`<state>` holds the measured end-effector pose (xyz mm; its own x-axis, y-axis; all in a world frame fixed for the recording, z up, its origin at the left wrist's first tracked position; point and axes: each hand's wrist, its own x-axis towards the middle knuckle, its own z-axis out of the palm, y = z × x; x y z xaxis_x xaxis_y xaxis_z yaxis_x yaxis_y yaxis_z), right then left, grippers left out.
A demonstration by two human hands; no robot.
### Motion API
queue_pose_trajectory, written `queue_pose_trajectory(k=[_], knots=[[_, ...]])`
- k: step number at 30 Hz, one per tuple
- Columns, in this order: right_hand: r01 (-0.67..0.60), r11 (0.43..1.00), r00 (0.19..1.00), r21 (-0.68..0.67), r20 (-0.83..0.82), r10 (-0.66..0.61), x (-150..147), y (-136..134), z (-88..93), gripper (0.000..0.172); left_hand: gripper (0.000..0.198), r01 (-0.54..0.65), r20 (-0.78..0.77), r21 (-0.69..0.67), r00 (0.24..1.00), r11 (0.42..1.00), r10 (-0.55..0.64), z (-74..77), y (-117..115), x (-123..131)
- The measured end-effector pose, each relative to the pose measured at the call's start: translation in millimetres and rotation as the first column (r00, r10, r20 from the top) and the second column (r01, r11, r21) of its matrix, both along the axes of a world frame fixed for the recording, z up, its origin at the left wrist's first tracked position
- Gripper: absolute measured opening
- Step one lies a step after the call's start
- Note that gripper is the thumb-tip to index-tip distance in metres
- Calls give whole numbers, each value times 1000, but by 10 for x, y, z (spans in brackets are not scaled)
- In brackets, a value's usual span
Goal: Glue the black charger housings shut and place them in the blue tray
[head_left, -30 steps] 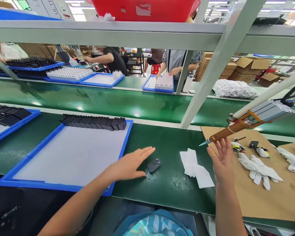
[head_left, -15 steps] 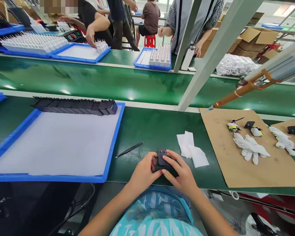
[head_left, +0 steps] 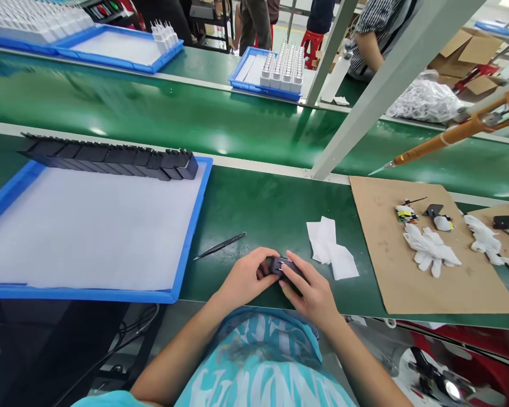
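Observation:
Both my hands hold a small black plastic housing [head_left: 279, 264] just above the green bench, near its front edge. My left hand [head_left: 250, 278] pinches its left side between thumb and fingers. On the other side, my right hand [head_left: 310, 291] grips it, with fingertips over its top. Part of the housing is hidden by the fingers. Black tweezers [head_left: 220, 246] lie on the bench to the left of my hands. To the right are white paper pieces [head_left: 331, 249], overlapping each other.
A blue-rimmed tray [head_left: 185, 237] at left bears a row of black housings [head_left: 110, 158] along its back. White gloves [head_left: 430, 247] and small parts lie on brown cardboard [head_left: 390, 277] at right. An orange-handled electric screwdriver [head_left: 441, 140] hangs above, beside a slanted white post [head_left: 377, 85].
The black housing has been tipped in my hands, so its flat, upright face no longer shows as before. The camera view has tilted down a little. Both hands keep their grip.

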<state>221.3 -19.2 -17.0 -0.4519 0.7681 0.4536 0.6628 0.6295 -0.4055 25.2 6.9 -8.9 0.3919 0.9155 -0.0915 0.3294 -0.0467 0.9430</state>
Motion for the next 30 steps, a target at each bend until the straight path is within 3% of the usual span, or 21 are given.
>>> queue_pose_trajectory(k=[4,7,10,13,16,20,24,27,30], knots=[[-36,999,998,35,54,34,31,60,29,43,37,-38,158,-1,987,999,38,-7,7,-107],[-50,998,998,47,45,48,60,54,80,48,29,-202,258,37,948,979,186,-21,0,-173],[32,996,998,86,-61,-27,73,-17,102,63,20,-365,328,27,883,931,337,-52,-9,-216],[57,998,992,35,-118,-52,57,-94,96,68,16,-444,366,5,835,896,411,-78,-14,-234],[11,999,995,-40,-98,-15,49,-140,121,63,14,-459,367,25,831,888,419,-83,-16,-234],[118,993,977,17,-184,-113,57,-195,168,77,14,-452,356,36,839,891,411,-80,-18,-234],[55,997,985,-53,-160,-63,30,-255,105,64,14,-448,379,30,832,893,405,-80,-16,-236],[129,992,973,10,-197,-124,20,-295,60,71,13,-441,359,35,843,897,400,-70,-17,-238],[97,994,983,-42,-153,-102,32,-330,83,67,14,-445,343,31,846,895,408,-57,-17,-236]])
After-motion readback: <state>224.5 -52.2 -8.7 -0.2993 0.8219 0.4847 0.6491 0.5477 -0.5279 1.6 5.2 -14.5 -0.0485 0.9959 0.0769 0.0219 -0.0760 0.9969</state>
